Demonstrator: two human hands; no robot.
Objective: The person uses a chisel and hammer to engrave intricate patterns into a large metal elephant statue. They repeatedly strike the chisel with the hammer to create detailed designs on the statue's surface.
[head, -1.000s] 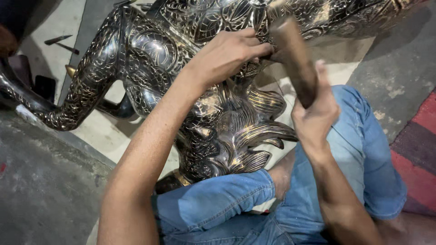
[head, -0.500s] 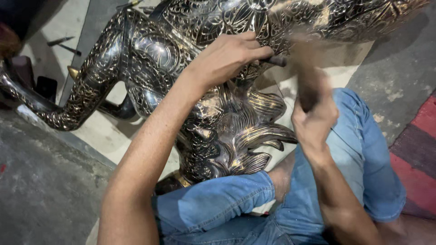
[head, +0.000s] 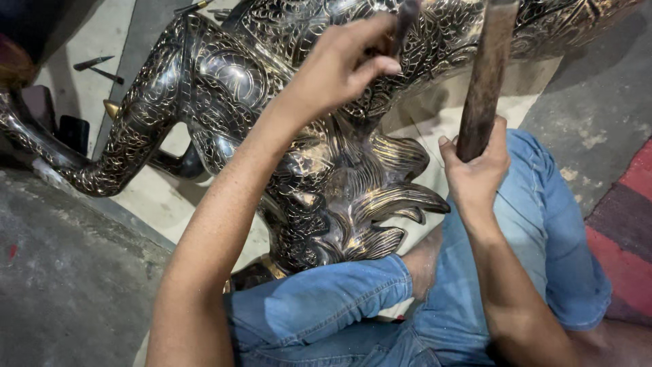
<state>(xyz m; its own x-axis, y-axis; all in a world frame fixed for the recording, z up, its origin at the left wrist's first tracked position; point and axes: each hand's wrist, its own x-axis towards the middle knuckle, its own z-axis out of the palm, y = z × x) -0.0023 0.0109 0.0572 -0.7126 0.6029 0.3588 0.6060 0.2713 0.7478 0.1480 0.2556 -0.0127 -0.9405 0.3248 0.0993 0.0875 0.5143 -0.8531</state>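
Observation:
A large dark metal animal statue (head: 224, 88), covered in fine golden engraved patterns, lies on the floor across my lap. My left hand (head: 343, 68) grips a thin dark chisel (head: 405, 20) whose tip rests on the statue's upper body. My right hand (head: 475, 170) is closed around the wooden handle of a mallet (head: 485, 75), held nearly upright to the right of the chisel; its head is cut off by the top edge. My legs in blue jeans (head: 326, 306) are folded under the statue's feathered tail part (head: 387, 204).
A pale sheet (head: 102, 41) lies under the statue on grey concrete floor (head: 61, 285). Two small dark metal tools (head: 95, 66) lie at the upper left. A red floor strip (head: 625, 245) runs along the right edge.
The mallet has swung up from a tilted position beside the chisel to nearly vertical. My left hand has stayed on the chisel against the statue.

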